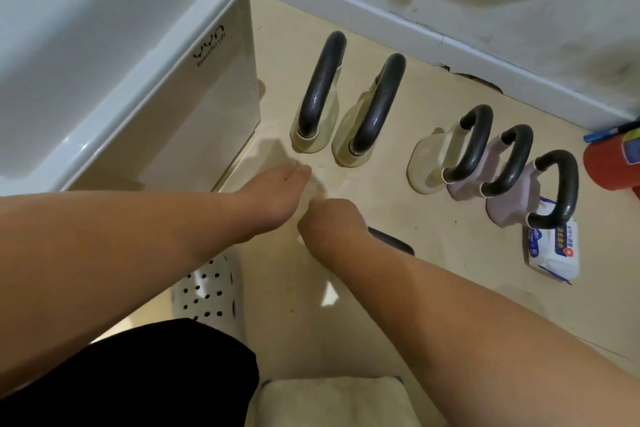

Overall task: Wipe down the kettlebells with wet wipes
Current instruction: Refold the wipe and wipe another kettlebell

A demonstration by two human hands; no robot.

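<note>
Two hands low on the floor beside a row of kettlebells

The left hand (277,192) reaches forward with its fingers (300,173) straight and together, tips on the glossy floor (433,263) just short of the nearest of two large cream kettlebells (375,107). The right hand (329,220) sits just beside it, knuckles up and fingers curled under; whether they grip anything cannot be told. A dark handle (391,242) pokes out from under the right wrist, touching or nearly so. Three smaller kettlebells (498,166) stand upright well to the right of both hands. The wet-wipe pack (554,251) lies against the last one, apart from the fingers.
</note>
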